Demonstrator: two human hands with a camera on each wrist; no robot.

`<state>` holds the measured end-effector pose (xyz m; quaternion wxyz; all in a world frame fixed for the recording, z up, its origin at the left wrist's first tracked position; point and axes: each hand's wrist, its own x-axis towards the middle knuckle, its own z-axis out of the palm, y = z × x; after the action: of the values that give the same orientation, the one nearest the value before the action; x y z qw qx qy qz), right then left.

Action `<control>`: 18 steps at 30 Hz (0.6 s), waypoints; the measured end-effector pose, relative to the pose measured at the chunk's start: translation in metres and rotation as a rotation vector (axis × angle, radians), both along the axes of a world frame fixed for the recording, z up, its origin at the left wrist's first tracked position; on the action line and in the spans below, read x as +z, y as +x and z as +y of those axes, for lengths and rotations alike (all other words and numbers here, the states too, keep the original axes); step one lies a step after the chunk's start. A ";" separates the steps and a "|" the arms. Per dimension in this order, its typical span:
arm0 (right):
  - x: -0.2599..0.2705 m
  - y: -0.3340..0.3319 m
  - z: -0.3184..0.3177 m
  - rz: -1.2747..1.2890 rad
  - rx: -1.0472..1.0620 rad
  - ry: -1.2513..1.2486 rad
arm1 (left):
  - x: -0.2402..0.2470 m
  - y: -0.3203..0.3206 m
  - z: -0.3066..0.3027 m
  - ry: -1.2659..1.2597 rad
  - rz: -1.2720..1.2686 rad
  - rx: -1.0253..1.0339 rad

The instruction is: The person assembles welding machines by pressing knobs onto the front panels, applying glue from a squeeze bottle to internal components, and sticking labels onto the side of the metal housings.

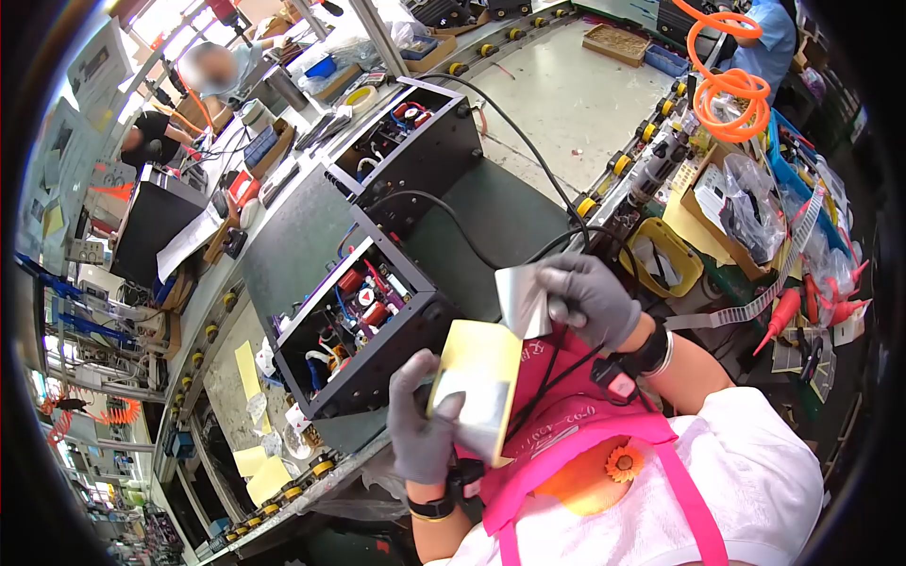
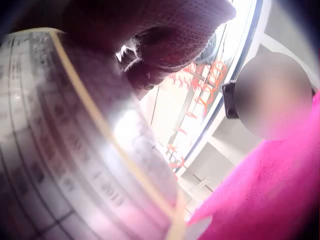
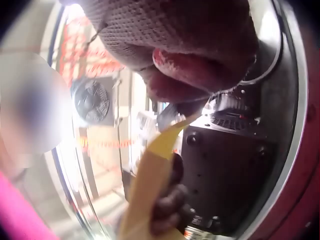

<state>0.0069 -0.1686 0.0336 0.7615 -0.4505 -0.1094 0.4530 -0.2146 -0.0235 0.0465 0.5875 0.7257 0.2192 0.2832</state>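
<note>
My gloved left hand (image 1: 423, 429) grips a yellow-backed label sheet (image 1: 472, 354), its thumb across the sheet's silvery lower part. Printed rows and lines show on the label sheet (image 2: 60, 150) in the left wrist view, blurred, with a yellow border. Up and to the right, my gloved right hand (image 1: 595, 300) pinches a curled silver-grey piece (image 1: 517, 297) by its top end. That piece meets the sheet's upper right corner. In the right wrist view the yellow strip (image 3: 150, 180) bends up toward the right hand's fingertips, with left fingers (image 3: 170, 207) behind it.
An open black metal case (image 1: 363, 330) with red parts and wiring stands just beyond the left hand, another case (image 1: 411, 132) farther back. Black cables (image 1: 453, 222) cross the bench. A yellow bin (image 1: 665, 259) sits right; yellow paper scraps (image 1: 264, 472) lie left.
</note>
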 end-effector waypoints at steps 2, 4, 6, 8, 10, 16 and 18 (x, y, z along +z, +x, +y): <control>0.007 0.002 -0.003 -0.228 -0.015 0.040 | 0.004 -0.012 0.011 -0.203 0.062 -0.028; 0.028 -0.011 0.001 -0.715 0.053 0.100 | 0.001 -0.017 0.014 -0.324 0.063 -0.195; 0.029 -0.023 0.009 -1.205 0.108 0.251 | 0.000 -0.011 0.011 -0.393 -0.040 -0.341; 0.031 -0.038 0.013 -1.333 0.201 0.361 | -0.001 -0.014 0.009 -0.498 0.021 -0.316; 0.018 -0.043 0.020 -1.573 0.244 0.435 | 0.001 -0.018 0.013 -0.490 0.128 -0.272; -0.015 -0.055 0.041 -0.736 0.349 0.037 | -0.011 -0.031 0.015 -0.428 0.199 -0.035; -0.026 -0.062 0.050 -0.563 0.427 0.028 | -0.015 -0.030 0.015 -0.371 0.217 -0.065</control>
<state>-0.0548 -0.1181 0.0078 0.5957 -0.5142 -0.4128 0.4586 -0.2445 -0.0082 0.0315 0.6927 0.6381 0.3059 0.1393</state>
